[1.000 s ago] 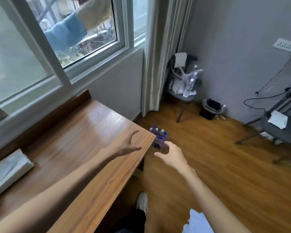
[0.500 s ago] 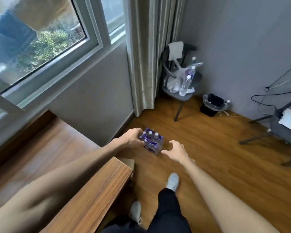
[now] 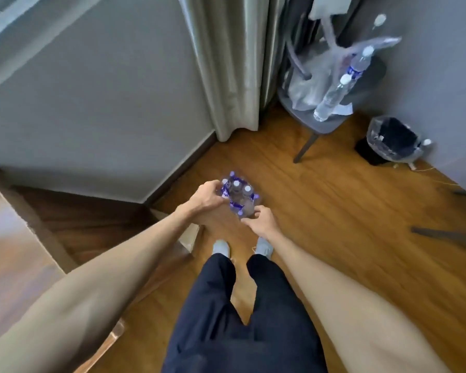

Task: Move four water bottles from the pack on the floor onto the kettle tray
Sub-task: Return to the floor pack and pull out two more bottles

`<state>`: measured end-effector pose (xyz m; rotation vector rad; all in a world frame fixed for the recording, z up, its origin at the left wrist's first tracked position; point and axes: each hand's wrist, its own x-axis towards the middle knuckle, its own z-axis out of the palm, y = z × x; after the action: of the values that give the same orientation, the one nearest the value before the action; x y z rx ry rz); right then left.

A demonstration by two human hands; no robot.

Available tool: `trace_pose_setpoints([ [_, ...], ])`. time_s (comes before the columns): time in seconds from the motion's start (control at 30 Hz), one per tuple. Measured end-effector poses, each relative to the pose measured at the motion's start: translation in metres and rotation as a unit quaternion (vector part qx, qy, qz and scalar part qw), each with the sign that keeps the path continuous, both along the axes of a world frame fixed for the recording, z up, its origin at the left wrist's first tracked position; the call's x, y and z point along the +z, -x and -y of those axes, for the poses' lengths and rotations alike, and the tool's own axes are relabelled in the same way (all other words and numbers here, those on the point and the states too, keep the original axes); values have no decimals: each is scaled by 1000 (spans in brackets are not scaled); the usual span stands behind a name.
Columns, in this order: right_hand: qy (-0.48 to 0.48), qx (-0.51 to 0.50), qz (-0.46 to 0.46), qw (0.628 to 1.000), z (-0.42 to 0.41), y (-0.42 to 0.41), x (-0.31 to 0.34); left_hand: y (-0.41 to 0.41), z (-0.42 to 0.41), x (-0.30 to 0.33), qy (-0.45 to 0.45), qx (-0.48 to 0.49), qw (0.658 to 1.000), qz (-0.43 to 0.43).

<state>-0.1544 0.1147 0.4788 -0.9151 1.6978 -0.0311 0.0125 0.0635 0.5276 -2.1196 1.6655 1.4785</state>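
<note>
A small pack of water bottles (image 3: 238, 196) with white caps and purple labels, wrapped in clear plastic, stands on the wooden floor near the wall's corner. My left hand (image 3: 206, 196) grips the pack's left side, fingers curled over its top edge. My right hand (image 3: 258, 219) holds the pack's near right corner from below the caps. Both arms reach down to it. No kettle tray is in view.
A wooden desk (image 3: 16, 251) edge lies at the left. A grey chair (image 3: 326, 122) at the back holds two loose bottles and plastic bags. A black bin (image 3: 388, 141) with a clear liner stands to its right. A curtain (image 3: 226, 63) hangs behind. My feet stand just below the pack.
The view has tipped down and moved closer to the floor. My left hand left the desk and reached the pack; my right hand closed in on its near corner.
</note>
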Motion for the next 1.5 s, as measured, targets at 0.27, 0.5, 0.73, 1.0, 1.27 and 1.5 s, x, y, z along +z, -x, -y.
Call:
trace_pose_setpoints([
  [0.27, -9, -34, 42, 998, 83, 1, -214, 15, 81, -218, -20, 46, 999, 4],
  [0.5, -29, -39, 45, 998, 111, -23, -456, 6, 111, -437, -51, 51, 997, -7],
  [0.73, 18, -39, -42, 998, 119, -42, -524, 9, 102, -562, -17, 18, 999, 20],
  [1.0, 83, -118, -90, 985, 130, -53, -561, 3, 106, -619, 43, 67, 993, 86],
  [1.27, 168, -71, -164, 970, 134, -58, -580, 18, 103, -628, 123, 61, 987, 89],
  [1.5, 161, -27, -143, 976, 143, -52, -578, 15, 88, -631, 114, -35, 982, 149],
])
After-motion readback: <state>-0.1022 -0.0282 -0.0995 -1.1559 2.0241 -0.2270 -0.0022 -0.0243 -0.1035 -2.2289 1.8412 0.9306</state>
